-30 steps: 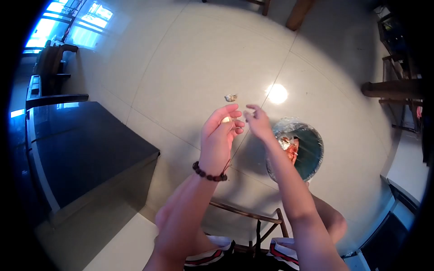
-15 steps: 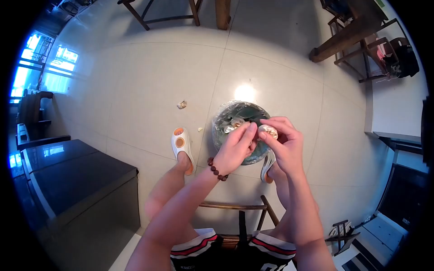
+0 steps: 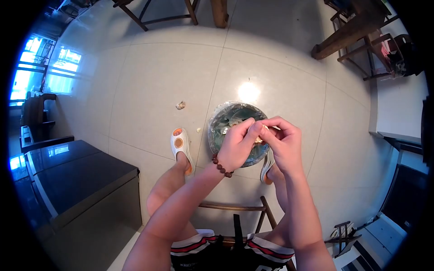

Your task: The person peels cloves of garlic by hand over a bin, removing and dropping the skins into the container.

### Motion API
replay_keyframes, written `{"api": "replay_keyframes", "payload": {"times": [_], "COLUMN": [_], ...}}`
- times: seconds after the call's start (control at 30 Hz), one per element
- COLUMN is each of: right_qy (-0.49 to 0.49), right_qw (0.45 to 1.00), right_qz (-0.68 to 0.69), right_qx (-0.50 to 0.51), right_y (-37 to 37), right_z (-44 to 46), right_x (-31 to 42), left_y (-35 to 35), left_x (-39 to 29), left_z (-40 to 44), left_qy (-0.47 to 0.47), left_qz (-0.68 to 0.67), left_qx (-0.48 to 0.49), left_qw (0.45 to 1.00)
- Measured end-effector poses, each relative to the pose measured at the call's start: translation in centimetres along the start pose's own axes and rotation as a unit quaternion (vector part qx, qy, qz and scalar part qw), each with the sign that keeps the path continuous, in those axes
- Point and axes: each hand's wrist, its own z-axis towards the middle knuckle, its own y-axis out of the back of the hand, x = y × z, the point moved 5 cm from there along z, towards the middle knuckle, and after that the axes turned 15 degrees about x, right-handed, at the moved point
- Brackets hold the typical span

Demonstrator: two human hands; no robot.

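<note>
Above the lined bin, my two hands meet at a whitish garlic bulb (image 3: 259, 139), mostly covered by fingers. My right hand (image 3: 285, 141) is closed around it from the right, thumb and fingertips on its surface. Pinched against its left side is my left hand (image 3: 238, 143), with a dark beaded bracelet on the wrist; its fingertips are partly hidden. The round bin (image 3: 216, 118) has a clear plastic liner and pale scraps inside.
A brownish-white garlic piece (image 3: 181, 105) and a small pale clove (image 3: 198, 130) lie on the tiled floor. White slippers (image 3: 177, 145) flank the bin. A dark cabinet (image 3: 86, 176) stands at left; wooden furniture legs (image 3: 220, 13) are ahead.
My left hand has moved right and come up against the garlic bulb, so both thumbs now meet there. The bulb is more covered than before. The view has shifted slightly.
</note>
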Motion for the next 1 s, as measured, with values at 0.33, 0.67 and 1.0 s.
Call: {"api": "replay_keyframes", "payload": {"times": [0.33, 0.67, 1.0], "right_qy": [-0.003, -0.026, 0.019], "right_qw": [0.998, 0.997, 0.982], "right_qz": [0.01, -0.073, -0.182], "right_qx": [-0.054, 0.004, -0.039], "right_y": [-1.7, -2.3, -2.6], "right_z": [0.8, 0.8, 1.2], "right_x": [-2.3, -2.1, -3.8], "left_y": [1.0, 1.9, 1.7], "left_x": [-0.7, -2.1, -0.2], "left_z": [-1.1, -1.1, -1.1], "left_qy": [-0.029, -0.057, 0.013], "left_qz": [0.185, 0.257, 0.202], "left_qx": [-0.106, -0.07, -0.164], "left_qw": [0.976, 0.962, 0.965]}}
